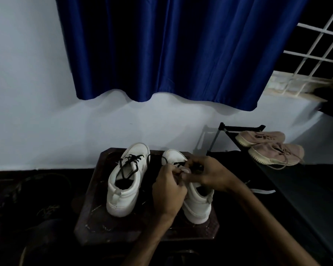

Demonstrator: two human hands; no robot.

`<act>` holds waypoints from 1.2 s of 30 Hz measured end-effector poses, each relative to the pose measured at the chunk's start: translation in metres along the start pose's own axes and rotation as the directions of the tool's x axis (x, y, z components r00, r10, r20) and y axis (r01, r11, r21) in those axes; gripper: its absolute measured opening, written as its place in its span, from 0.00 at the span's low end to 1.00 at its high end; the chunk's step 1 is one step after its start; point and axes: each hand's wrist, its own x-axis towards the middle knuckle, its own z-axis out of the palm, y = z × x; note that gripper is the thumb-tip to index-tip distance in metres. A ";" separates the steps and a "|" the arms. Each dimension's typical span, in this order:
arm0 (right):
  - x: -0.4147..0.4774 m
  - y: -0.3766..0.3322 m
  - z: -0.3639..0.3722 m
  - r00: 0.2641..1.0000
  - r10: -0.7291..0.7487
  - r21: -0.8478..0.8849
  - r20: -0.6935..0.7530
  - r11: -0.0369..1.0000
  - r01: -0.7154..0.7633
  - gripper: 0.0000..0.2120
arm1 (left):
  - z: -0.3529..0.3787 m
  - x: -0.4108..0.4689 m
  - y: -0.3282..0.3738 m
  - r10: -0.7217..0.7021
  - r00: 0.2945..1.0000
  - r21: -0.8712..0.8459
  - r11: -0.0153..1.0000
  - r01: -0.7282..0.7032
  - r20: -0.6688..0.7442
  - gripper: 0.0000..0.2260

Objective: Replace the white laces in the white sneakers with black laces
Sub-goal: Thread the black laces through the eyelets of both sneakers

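Item 1: left-hand white sneaker (126, 179), centre of frame, upright on a dark wooden stool (96, 217), toe toward the wall. The first black lace (130, 166) is threaded through its eyelets, ends loose. No white lace is visible.

Item 2: right-hand white sneaker (197, 205), just beside the first on the same stool, its lacing area mostly covered by both hands. The second black lace (179, 163) shows at the toe-end eyelets.

Item 3: left hand (168, 191), fingers curled, pinching the second black lace above the tongue. The exact contact is partly hidden.

Item 4: right hand (210, 174), fingers curled over the eyelet row, pinching the same lace.

Handling note: the lace is probably light, limp and thin, and will not push through an eyelet unless held close to its stiff tip. The sneaker is probably light enough to shift under a pull, so steady it at the collar or eyelet row.

Other: blue curtain (171, 50) at the top of frame; pink shoes (271, 148) on a black rack (315, 189) at right.
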 end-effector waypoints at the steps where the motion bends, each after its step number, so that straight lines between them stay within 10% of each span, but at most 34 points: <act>1: -0.001 0.002 0.001 1.000 -0.018 0.021 -0.024 1.000 0.018 0.08 | 0.000 0.000 -0.001 0.018 1.000 -0.004 1.000 -0.018 -0.009 0.06; 12: -0.012 0.024 0.030 0.975 0.023 0.381 -0.220 0.923 0.064 0.10 | 0.002 0.003 -0.003 0.217 0.975 0.092 0.973 -0.212 -0.040 0.06; 16: -0.009 0.029 0.033 0.972 0.072 0.374 -0.224 0.927 0.017 0.08 | -0.003 -0.004 -0.016 -0.021 1.000 -0.259 0.966 0.026 0.024 0.06; 19: -0.006 0.031 0.035 0.970 0.068 0.353 -0.233 0.935 0.019 0.08 | -0.011 -0.019 -0.013 -0.159 0.987 -0.613 0.776 0.148 0.037 0.09; 25: -0.006 0.033 0.036 0.964 0.013 0.269 -0.264 0.961 0.061 0.08 | -0.023 -0.001 0.006 -0.232 0.969 -0.872 0.488 0.045 -0.080 0.04; 30: -0.007 0.032 0.036 0.964 0.007 0.254 -0.266 0.965 0.063 0.10 | -0.024 0.015 -0.003 -0.044 0.981 -0.330 0.938 0.106 0.189 0.15; 33: -0.007 0.030 0.036 0.963 0.013 0.228 -0.270 0.972 0.051 0.10 | -0.011 0.015 0.002 -0.091 0.939 0.135 0.990 0.048 0.333 0.19; 36: -0.008 0.029 0.037 0.963 0.010 0.221 -0.270 0.974 0.052 0.11 | -0.006 0.023 -0.001 -0.016 0.911 0.139 0.989 -0.046 0.412 0.12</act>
